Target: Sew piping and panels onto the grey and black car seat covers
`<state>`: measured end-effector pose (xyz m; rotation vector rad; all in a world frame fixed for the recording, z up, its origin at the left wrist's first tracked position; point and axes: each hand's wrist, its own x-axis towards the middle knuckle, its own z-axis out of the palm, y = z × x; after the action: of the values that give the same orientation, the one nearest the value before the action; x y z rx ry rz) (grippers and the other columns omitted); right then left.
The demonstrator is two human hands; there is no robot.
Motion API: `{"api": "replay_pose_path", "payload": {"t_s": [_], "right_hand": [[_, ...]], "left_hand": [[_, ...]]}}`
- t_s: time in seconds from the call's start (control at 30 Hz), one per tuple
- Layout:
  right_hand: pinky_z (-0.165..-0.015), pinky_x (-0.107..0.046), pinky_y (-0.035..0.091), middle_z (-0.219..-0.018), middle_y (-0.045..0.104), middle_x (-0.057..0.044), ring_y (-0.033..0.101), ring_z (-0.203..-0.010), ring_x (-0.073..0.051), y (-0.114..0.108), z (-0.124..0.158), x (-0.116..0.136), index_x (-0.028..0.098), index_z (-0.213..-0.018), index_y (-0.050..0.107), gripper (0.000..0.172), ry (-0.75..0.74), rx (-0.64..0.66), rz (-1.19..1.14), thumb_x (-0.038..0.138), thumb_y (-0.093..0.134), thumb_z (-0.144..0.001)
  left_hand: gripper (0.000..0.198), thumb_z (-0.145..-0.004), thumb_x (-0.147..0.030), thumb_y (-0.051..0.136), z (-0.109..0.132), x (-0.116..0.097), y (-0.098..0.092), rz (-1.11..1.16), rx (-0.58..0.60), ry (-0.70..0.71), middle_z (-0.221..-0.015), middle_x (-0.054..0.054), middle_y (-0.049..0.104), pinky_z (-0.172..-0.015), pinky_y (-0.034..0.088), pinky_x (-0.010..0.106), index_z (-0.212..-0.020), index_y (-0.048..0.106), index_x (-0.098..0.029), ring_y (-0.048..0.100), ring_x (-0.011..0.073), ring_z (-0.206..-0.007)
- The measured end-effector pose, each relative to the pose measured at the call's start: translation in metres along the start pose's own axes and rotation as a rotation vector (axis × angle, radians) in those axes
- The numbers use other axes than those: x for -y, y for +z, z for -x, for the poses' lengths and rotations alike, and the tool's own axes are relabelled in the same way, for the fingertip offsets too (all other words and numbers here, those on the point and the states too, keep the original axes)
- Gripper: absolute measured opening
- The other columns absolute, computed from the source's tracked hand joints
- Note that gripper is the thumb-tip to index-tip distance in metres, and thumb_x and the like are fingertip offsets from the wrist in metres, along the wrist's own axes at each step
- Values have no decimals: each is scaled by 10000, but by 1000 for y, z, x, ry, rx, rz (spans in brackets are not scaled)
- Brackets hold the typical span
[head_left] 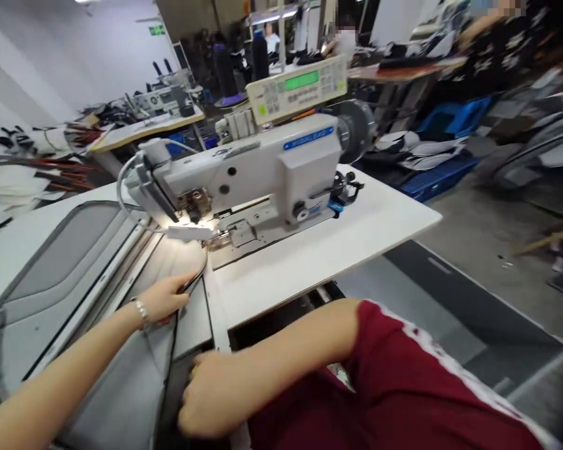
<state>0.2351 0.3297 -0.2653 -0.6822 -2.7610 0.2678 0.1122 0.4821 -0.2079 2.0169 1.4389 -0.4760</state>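
Observation:
A large grey quilted panel [51,269] with dark edging lies over the left of the white sewing table [309,262]. Its pale rounded edge reaches the lit needle area of the industrial sewing machine [244,169]. My left hand [164,300], with a bracelet at the wrist, pinches the panel's dark edging just in front of the needle. Lower down, beside the table's front edge, my right hand [213,394] is curled closed near the panel's hanging side. Its fingertips are turned away, so whatever they grip is hidden.
A control box [300,87] with a green display stands on the machine. A grey bin-like trough [431,312] is below the table at right. Blue crates [441,175] with cut pieces sit on the floor. Another machine [159,100] and people are farther back.

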Motion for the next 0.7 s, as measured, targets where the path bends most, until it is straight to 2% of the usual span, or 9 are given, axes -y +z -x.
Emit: {"api": "replay_pose_path", "payload": {"t_s": [0.07,0.1,0.13,0.2,0.3,0.37,0.43,0.53,0.7], "right_hand": [[-795,-290,531,-956,685,-84,627,-879,-171,-8,18,-20,141,-945,660,109,-10,-9,10,187,624,-853],[-856,-305,520,-1036,676,-109,618,-973,-198,-10,28,-30,120,-1000,652,184,21,-40,42,172,639,-825],[-920,-322,499,-1114,655,-130,592,-1066,-225,-10,37,-40,100,-1052,639,253,76,-93,90,167,649,-809],[-978,-335,467,-1127,648,-128,570,-1116,-239,-2,47,-51,96,-1053,637,219,136,-203,184,165,608,-847],[-940,-314,471,-950,667,-93,612,-979,-199,19,45,-53,114,-905,644,164,123,-341,307,120,481,-923],[-903,-319,480,-883,659,-88,622,-901,-189,29,39,-51,123,-838,628,178,106,-412,368,109,470,-920],[-878,-328,487,-853,657,-89,627,-863,-188,33,34,-52,131,-810,616,169,88,-466,404,116,481,-911],[-841,-325,496,-808,652,-89,632,-823,-190,31,32,-58,134,-780,610,158,80,-501,427,123,500,-893],[-828,-336,504,-806,660,-103,637,-791,-200,29,31,-67,121,-788,625,135,88,-469,442,130,516,-867]], "left_hand": [[798,-726,-180,386,-1,-10,3,-15,-11,-11,-507,-56,485,-337,377,228,-1518,292,-155,482,143,-348],[800,-728,-178,392,-1,-14,4,-37,-14,-17,-531,-48,510,-337,376,234,-1521,287,-158,478,143,-345],[800,-734,-178,396,-2,-17,5,-68,-16,-19,-553,-39,533,-341,377,242,-1525,280,-160,478,146,-345],[779,-748,-181,404,-4,-19,8,-148,-34,-6,-615,-13,600,-385,413,260,-1520,302,-160,521,160,-386],[721,-755,-176,434,-7,-18,15,-278,-108,67,-865,64,725,-621,524,277,-1474,401,-136,676,204,-675],[699,-761,-170,450,-11,-18,19,-337,-143,101,-1068,107,727,-790,521,277,-1458,422,-115,691,228,-916],[696,-778,-168,446,-14,-19,23,-380,-147,88,-1169,136,702,-859,503,288,-1469,393,-104,669,245,-1040],[692,-798,-174,440,-17,-26,26,-446,-154,37,-1177,160,697,-867,501,320,-1480,354,-98,660,269,-1080],[657,-798,-173,427,-23,-41,27,-520,-182,-13,-1110,178,712,-820,514,369,-1448,369,-95,676,306,-1032]]}}
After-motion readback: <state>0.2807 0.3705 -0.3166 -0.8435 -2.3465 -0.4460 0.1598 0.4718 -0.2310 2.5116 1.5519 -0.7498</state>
